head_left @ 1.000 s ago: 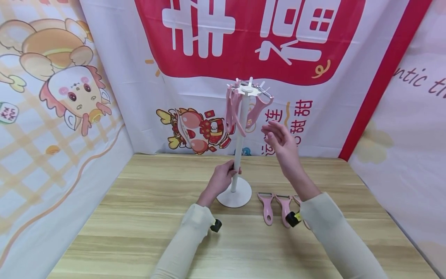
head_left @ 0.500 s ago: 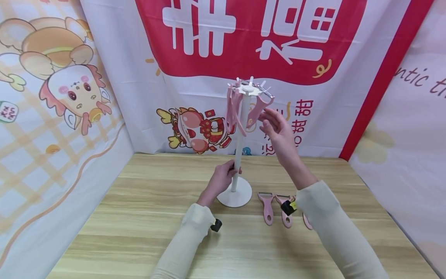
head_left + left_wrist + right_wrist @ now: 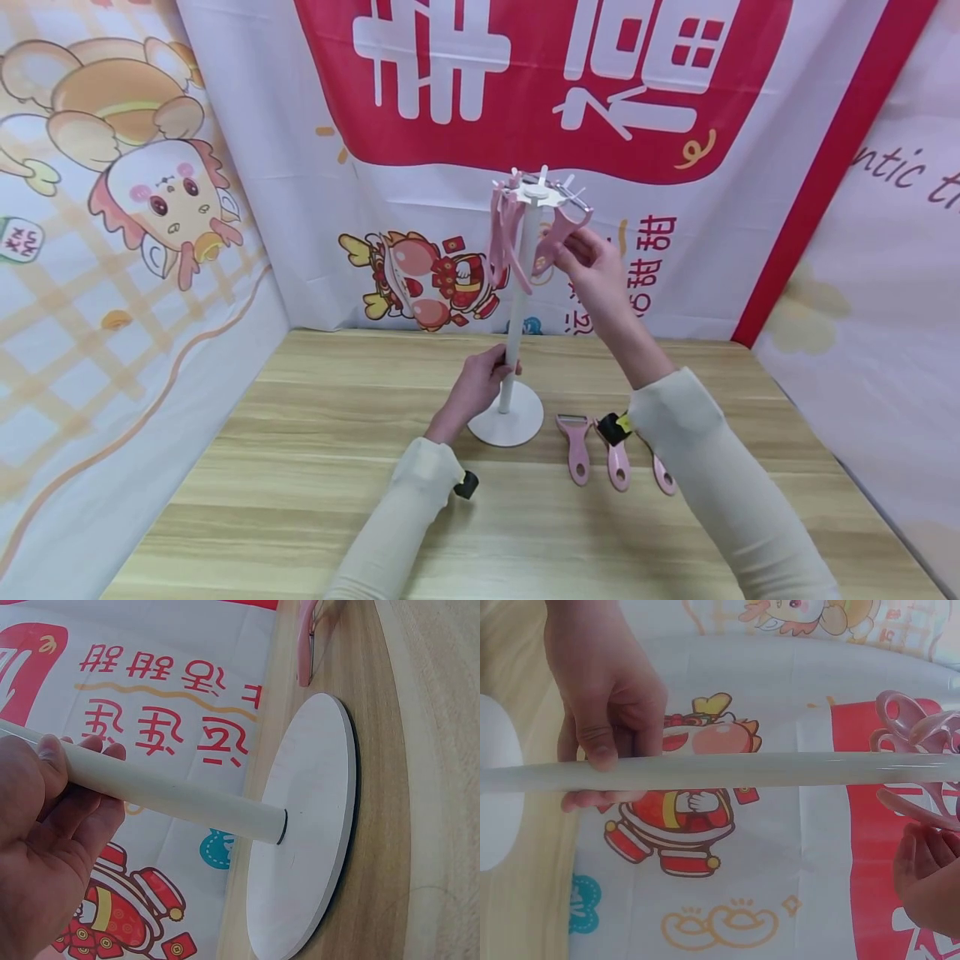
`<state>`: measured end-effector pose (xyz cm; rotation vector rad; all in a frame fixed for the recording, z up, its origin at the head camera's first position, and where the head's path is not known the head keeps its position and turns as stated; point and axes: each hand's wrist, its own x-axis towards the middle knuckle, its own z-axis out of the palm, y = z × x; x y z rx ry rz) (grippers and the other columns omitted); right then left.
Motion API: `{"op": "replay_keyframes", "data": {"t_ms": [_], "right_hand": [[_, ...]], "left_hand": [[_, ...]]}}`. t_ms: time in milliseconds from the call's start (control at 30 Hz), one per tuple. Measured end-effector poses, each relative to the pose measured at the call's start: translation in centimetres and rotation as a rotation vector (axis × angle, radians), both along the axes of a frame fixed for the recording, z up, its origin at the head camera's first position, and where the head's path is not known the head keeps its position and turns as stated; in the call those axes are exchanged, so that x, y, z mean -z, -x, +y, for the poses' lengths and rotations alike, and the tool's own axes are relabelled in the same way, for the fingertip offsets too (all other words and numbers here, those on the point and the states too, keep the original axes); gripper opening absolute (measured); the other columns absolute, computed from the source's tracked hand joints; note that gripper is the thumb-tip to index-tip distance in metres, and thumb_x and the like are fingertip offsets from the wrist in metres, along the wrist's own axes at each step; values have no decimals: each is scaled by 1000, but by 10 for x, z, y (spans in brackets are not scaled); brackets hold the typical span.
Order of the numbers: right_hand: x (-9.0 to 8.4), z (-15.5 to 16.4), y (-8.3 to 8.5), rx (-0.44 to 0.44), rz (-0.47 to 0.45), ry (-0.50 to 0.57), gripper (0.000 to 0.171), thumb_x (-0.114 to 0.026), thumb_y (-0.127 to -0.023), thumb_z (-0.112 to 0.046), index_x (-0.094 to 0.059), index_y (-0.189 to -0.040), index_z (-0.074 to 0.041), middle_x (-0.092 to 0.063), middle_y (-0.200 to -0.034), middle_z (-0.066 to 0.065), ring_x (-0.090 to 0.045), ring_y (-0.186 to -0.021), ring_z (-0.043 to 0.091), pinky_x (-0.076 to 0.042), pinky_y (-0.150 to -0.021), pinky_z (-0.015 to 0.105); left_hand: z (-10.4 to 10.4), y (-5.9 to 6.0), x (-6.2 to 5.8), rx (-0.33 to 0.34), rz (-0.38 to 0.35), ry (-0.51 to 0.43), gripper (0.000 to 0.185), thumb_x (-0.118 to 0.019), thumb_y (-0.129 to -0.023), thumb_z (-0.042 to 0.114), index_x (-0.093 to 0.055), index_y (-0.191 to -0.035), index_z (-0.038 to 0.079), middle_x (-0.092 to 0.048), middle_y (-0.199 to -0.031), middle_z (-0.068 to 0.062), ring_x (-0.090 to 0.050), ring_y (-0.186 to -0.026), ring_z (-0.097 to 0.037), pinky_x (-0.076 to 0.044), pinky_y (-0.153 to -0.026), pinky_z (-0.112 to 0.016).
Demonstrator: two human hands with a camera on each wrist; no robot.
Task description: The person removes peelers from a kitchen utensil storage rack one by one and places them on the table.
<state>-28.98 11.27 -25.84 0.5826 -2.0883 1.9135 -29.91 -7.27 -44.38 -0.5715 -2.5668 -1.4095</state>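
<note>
Low on the slim white pole of an upright stand (image 3: 516,317), the left hand (image 3: 472,387) grips with its thumb and fingers curled round the shaft, a little above the round, flat white base (image 3: 521,429). Up near the top, the right hand (image 3: 597,271) pinches the handle of a pink peeler with a metal blade (image 3: 553,242), which hangs by its head on the right side of the white crown of spokes (image 3: 535,195). Opposite it, to the left of the pole, more pink peelers (image 3: 504,237) hang close together, overlapping so that their number is hard to tell. Both arms wear cream sleeves (image 3: 420,492), with a small black device (image 3: 614,428) at each wrist. On the pale wood-grain bench (image 3: 300,467), to the right of the base, three loose pink peelers (image 3: 578,454) lie side by side, blade ends away from the person; the right forearm and its device partly cover two of them. Behind the bench hangs a white cloth (image 3: 315,283) with a large red panel, white characters and a cartoon figure. Patterned cloths stand along the left and right sides.
</note>
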Motion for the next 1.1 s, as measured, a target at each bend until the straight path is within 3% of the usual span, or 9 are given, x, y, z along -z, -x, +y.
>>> {"op": "replay_keyframes", "data": {"t_ms": [200,500,700,933,1100], "right_hand": [[-4,-3,2,32,23,-34,39,-61,-99,-17,-57,-137,-9,-65,-132,14,-64,-121,19,-52,-104,29],[-6,-5,5,61,53,-97,33,-60,-101,-19,-61,-132,-7,-68,-124,14,-67,-106,17,-58,-87,19],[-8,-5,7,98,134,-145,31,-57,-101,-14,-61,-130,-7,-68,-121,14,-65,-103,18,-57,-81,18],[-11,-6,7,163,176,-163,32,-62,-98,-18,-62,-130,-12,-71,-119,8,-67,-104,17,-59,-86,24],[-17,-5,8,204,196,-187,26,-59,-98,-11,-63,-123,-7,-71,-115,11,-67,-105,17,-57,-86,21]], "left_hand": [[0,0,0,12,8,-4,15,-52,-103,9,-64,-112,6,-70,-98,-3,-68,-105,-23,-55,-100,-48],[0,1,1,6,11,2,14,-52,-103,10,-64,-110,10,-70,-97,-2,-68,-104,-22,-55,-100,-48],[-1,1,1,4,22,-2,16,-52,-103,9,-64,-113,6,-70,-97,-3,-68,-105,-23,-55,-101,-49],[0,0,0,9,24,-7,15,-52,-103,10,-64,-112,7,-71,-97,-3,-68,-104,-23,-55,-101,-49],[0,0,-1,7,22,1,17,-52,-103,9,-64,-115,3,-71,-98,-4,-68,-105,-24,-54,-101,-50]]}}
